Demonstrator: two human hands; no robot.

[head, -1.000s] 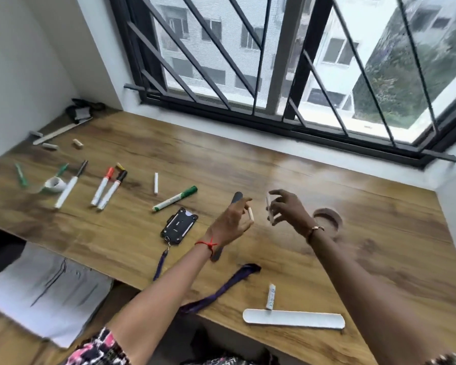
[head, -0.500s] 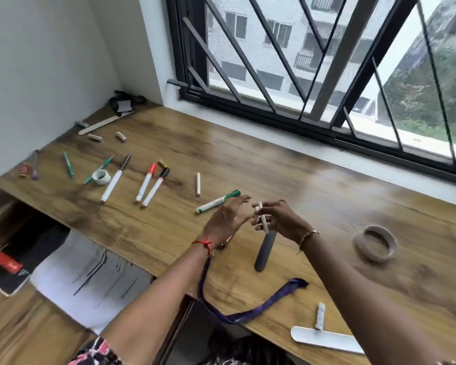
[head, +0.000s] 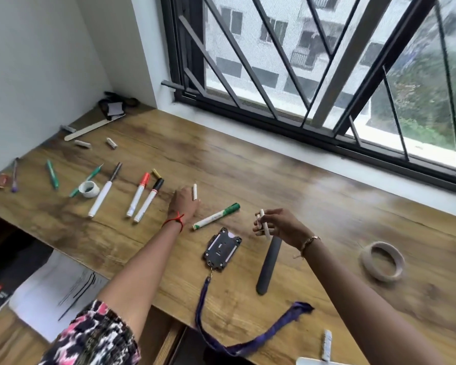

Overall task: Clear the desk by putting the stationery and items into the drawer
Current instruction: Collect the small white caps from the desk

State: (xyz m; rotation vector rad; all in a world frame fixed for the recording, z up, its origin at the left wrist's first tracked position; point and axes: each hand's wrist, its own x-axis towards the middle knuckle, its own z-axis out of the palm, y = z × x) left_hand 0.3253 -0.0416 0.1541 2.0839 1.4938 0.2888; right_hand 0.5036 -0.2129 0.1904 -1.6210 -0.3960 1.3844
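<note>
Looks down on a wooden desk (head: 261, 167) of warm brown grain with darker streaks, fitted into a corner. Meets a plain white wall (head: 37, 61) on the left and a pale sill (head: 327, 158) at the back. Above the sill, a wide window (head: 234, 75) behind a dark metal grille (head: 352, 51) of upright and slanted bars. Beyond the glass, a pale apartment building (head: 271, 35) and green trees (head: 419, 101). Lit by soft daylight, with a dull sheen on the wood near the sill.
</note>
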